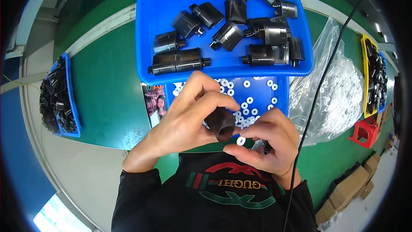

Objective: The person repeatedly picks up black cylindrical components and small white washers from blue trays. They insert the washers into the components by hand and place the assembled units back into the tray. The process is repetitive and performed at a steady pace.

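Observation:
My left hand (189,116) grips a small black plastic housing (221,123) between thumb and fingers, its open end turned toward my right hand. My right hand (268,144) pinches a small white ring (241,140) at its fingertips, just below the housing's end and almost touching it. Both hands hover close to my chest, in front of a small blue tray (279,88) that holds several white rings (249,103).
A large blue tray (148,30) above holds several black housings (227,34). A clear bag of white parts (339,90) lies at the right. Bins of black parts sit far left (58,99) and far right (373,77). A black cable (319,90) crosses at right. A phone (155,103) lies by the small tray.

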{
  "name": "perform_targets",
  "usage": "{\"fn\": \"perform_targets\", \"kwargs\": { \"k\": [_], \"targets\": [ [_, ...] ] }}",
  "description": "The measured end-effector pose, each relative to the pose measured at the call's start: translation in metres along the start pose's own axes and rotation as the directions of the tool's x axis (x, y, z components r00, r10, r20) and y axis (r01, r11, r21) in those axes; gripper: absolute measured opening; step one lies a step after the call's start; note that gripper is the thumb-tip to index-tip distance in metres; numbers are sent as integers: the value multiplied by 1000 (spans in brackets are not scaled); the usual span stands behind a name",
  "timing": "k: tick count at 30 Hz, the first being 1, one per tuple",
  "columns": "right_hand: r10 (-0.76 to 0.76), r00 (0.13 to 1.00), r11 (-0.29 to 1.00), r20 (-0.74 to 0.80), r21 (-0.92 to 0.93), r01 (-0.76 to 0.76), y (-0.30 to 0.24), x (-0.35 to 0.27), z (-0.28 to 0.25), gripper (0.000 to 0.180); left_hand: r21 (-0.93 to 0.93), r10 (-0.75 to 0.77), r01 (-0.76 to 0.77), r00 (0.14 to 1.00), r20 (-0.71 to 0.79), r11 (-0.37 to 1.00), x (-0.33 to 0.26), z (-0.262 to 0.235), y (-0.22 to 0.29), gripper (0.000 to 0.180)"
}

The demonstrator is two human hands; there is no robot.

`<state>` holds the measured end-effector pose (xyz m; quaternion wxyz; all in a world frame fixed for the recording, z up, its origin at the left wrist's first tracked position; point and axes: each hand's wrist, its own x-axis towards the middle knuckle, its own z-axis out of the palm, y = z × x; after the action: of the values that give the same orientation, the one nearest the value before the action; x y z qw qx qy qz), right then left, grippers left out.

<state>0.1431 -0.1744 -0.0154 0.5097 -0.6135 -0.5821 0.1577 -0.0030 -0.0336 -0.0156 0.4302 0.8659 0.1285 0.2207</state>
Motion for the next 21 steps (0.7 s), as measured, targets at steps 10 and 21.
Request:
{"fn": "perform_targets", "kwargs": {
  "k": [10, 21],
  "targets": [
    [-71, 995, 997, 66, -24, 73, -8, 10, 14, 43, -257, -63, 12, 980, -190, 966, -18, 20, -18, 49],
    [48, 999, 980, 19, -195, -43, 4, 12, -4, 31, -366, -83, 14, 981, -173, 930, -15, 10, -19, 67]
  ]
}}
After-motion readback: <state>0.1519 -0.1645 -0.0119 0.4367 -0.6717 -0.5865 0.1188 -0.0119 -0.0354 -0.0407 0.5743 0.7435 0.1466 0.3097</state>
